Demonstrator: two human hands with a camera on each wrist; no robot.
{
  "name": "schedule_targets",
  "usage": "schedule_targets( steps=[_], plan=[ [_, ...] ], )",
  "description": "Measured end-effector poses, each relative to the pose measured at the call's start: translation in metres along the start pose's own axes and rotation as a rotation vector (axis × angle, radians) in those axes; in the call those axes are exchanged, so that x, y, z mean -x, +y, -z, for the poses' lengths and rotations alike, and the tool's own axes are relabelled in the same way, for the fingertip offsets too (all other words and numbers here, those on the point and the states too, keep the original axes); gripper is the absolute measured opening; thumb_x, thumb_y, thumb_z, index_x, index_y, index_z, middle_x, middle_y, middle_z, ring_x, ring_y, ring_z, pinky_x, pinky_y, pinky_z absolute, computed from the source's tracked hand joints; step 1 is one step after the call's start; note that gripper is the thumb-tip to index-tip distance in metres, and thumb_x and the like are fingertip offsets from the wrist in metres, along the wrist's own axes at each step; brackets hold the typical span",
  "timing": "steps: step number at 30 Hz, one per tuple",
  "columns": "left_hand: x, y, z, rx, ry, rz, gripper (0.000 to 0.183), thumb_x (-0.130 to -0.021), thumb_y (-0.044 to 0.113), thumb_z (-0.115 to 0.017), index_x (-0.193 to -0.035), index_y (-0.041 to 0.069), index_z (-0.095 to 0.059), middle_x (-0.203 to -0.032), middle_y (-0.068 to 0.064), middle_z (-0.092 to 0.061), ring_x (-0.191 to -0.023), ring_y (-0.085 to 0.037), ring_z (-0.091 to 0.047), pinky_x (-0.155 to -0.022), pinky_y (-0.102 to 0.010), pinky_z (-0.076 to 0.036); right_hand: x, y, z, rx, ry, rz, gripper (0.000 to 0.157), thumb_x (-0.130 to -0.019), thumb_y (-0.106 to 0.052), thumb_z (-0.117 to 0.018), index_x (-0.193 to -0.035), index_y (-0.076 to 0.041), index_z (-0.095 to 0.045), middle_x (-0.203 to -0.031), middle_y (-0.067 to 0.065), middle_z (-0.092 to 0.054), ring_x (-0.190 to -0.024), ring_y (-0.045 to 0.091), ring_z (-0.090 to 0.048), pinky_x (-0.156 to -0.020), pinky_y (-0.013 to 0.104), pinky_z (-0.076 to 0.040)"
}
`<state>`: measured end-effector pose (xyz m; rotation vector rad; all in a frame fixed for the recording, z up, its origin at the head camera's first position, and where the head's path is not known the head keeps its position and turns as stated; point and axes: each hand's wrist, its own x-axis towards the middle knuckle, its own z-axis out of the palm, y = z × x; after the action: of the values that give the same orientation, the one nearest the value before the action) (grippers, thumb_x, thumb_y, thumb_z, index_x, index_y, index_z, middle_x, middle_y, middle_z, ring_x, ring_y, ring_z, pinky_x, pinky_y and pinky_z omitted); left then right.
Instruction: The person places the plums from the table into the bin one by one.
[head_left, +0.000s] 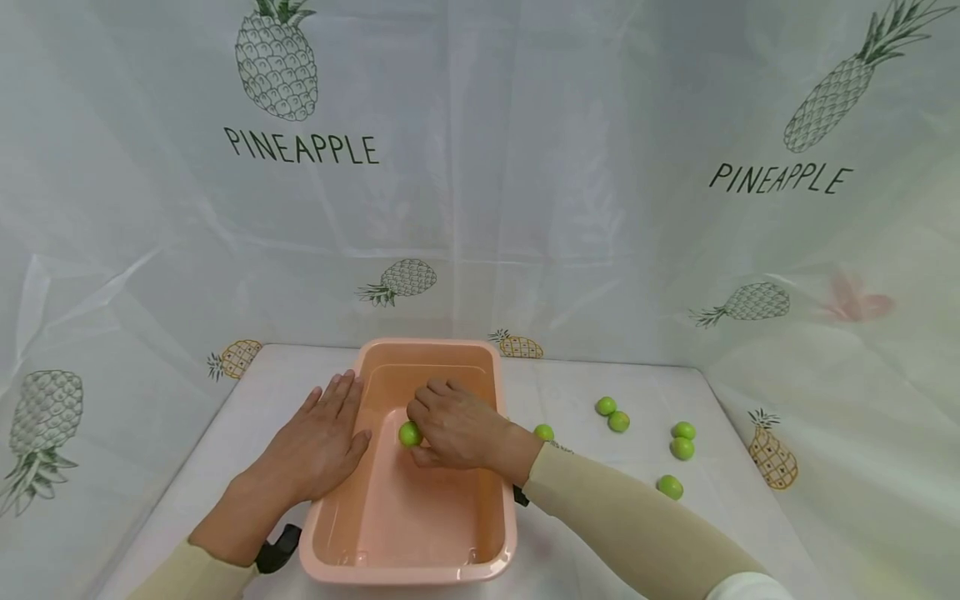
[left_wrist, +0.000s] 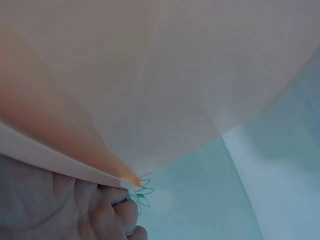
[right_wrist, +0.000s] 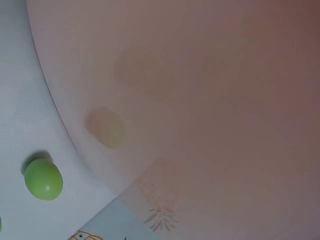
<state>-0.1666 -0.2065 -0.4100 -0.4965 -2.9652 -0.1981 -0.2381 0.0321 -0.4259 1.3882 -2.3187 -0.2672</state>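
Backdrop (head_left: pixel 562 208): pale sheet printed with pineapple drawings (head_left: pixel 277 71) and the word PINEAPPLE; a few creases catch the light
Surface (head_left: pixel 652 387): white, meeting the backdrop along its far edge
Basin (head_left: pixel 408 575): pink, rectangular, upright on the surface, long side running away from the person
Left hand (head_left: pixel 318 442): laid against the basin's left rim, fingers straight; grip flat, holding nothing
Right hand (head_left: pixel 453 425): reaching over the basin's right side; grip narrow, pinching one green fruit
Held fruit (head_left: pixel 410 433): at the right fingertips, within the basin's outline; cannot tell whether it touches the bottom
Loose fruits (head_left: pixel 682 448): six round green ones on the surface, right of the basin; two pairs, one single near the right wrist, one single nearer the right sleeve (head_left: pixel 622 508)
Right wrist view: largely filled by a blurred pinkish expanse; one green fruit clear at lower left
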Motion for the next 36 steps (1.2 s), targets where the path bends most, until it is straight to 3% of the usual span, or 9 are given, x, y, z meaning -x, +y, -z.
schedule_targets(
  steps=[4, 9, 14, 17, 21, 26, 30, 36],
  plan=[
    [0.0, -0.001, 0.0, 0.008, -0.005, 0.001, 0.072, -0.107, 0.03, -0.055, -0.158, -0.015, -0.031, -0.167, -0.033, -0.03, -0.155, -0.049, -0.031, -0.125, -0.063, -0.03, 0.0, 0.001, -0.001, 0.007, 0.041, 0.013, 0.037, -0.095, -0.053, -0.064, -0.101, -0.017, -0.065, -0.094, -0.004, -0.061, -0.09, 0.016, -0.055, -0.077, 0.03, -0.045],
    [0.0, -0.001, 0.001, 0.011, -0.007, -0.008, 0.071, -0.106, 0.027, -0.055, -0.158, -0.016, -0.031, -0.167, -0.034, -0.03, -0.155, -0.05, -0.032, -0.124, -0.064, -0.031, 0.001, 0.001, 0.001, 0.012, 0.029, 0.022, 0.038, -0.094, -0.053, -0.066, -0.103, -0.016, -0.064, -0.096, -0.003, -0.061, -0.091, 0.017, -0.055, -0.077, 0.03, -0.044],
    [-0.001, 0.0, 0.001, 0.02, -0.016, -0.005, 0.071, -0.106, 0.026, -0.055, -0.158, -0.016, -0.031, -0.167, -0.034, -0.03, -0.155, -0.05, -0.032, -0.124, -0.065, -0.031, 0.001, 0.003, 0.004, -0.059, 0.041, 0.0, 0.033, -0.097, -0.047, -0.066, -0.105, -0.015, -0.066, -0.1, -0.002, -0.063, -0.096, 0.017, -0.056, -0.084, 0.031, -0.048],
    [-0.001, 0.0, 0.001, 0.027, -0.025, 0.001, 0.072, -0.106, 0.026, -0.055, -0.158, -0.016, -0.03, -0.167, -0.034, -0.029, -0.155, -0.05, -0.031, -0.124, -0.065, -0.031, 0.003, 0.007, 0.007, -0.138, 0.1, -0.03, 0.028, -0.099, -0.04, -0.067, -0.107, -0.014, -0.067, -0.102, -0.002, -0.064, -0.099, 0.018, -0.056, -0.089, 0.032, -0.049],
    [-0.002, -0.001, 0.001, 0.034, -0.03, 0.003, 0.072, -0.106, 0.026, -0.054, -0.158, -0.016, -0.029, -0.167, -0.034, -0.028, -0.155, -0.051, -0.029, -0.124, -0.065, -0.03, 0.012, 0.018, 0.012, -0.186, 0.232, -0.058, 0.023, -0.096, -0.031, -0.07, -0.107, -0.011, -0.069, -0.1, 0.0, -0.064, -0.095, 0.02, -0.056, -0.087, 0.034, -0.05],
    [-0.002, -0.001, 0.0, 0.055, -0.033, 0.005, 0.072, -0.106, 0.026, -0.053, -0.159, -0.016, -0.027, -0.168, -0.034, -0.026, -0.156, -0.051, -0.028, -0.125, -0.065, -0.029, 0.038, 0.042, 0.019, -0.186, 0.33, -0.12, 0.019, -0.092, -0.023, -0.071, -0.105, -0.009, -0.068, -0.098, 0.002, -0.065, -0.092, 0.022, -0.056, -0.082, 0.036, -0.05],
    [-0.002, -0.001, 0.001, 0.071, -0.037, 0.008, 0.073, -0.106, 0.026, -0.053, -0.159, -0.016, -0.027, -0.168, -0.034, -0.026, -0.156, -0.051, -0.028, -0.124, -0.066, -0.029, 0.067, 0.063, 0.018, -0.206, 0.327, -0.2, 0.014, -0.092, -0.017, -0.067, -0.103, -0.008, -0.067, -0.097, 0.003, -0.064, -0.086, 0.022, -0.052, -0.076, 0.036, -0.046],
    [-0.002, -0.001, 0.0, 0.078, -0.038, 0.008, 0.073, -0.106, 0.026, -0.054, -0.159, -0.016, -0.027, -0.168, -0.034, -0.026, -0.156, -0.051, -0.028, -0.124, -0.066, -0.029, 0.115, 0.083, -0.002, -0.133, 0.312, -0.306, 0.016, -0.088, -0.016, -0.072, -0.1, -0.007, -0.067, -0.094, 0.005, -0.064, -0.085, 0.025, -0.055, -0.071, 0.038, -0.046]
  ],
)
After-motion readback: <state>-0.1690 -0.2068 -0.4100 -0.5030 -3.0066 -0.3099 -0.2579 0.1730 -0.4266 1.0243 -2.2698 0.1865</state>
